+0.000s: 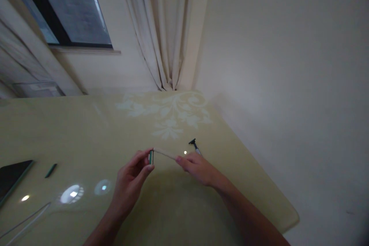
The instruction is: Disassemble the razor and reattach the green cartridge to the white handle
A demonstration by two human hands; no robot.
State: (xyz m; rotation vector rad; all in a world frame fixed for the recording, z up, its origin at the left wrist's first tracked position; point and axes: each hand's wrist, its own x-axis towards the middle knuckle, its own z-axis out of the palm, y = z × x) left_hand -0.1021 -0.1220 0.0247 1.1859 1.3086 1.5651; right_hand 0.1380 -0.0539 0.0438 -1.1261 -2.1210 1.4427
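My left hand (133, 179) pinches the small green head (151, 157) of a razor between thumb and fingers. My right hand (197, 168) grips the other end of its pale handle (165, 153), which spans the gap between both hands above the glossy yellow table (86, 130). A second razor (195, 146) with a dark head lies on the table just beyond my right hand, partly hidden by it.
A dark phone or tablet (13, 177) lies at the left edge, a small dark green cap (51, 170) beside it, and a white cable (25, 223) at the near left. The table's right edge (259, 169) meets a pale wall. A curtain (164, 27) hangs behind.
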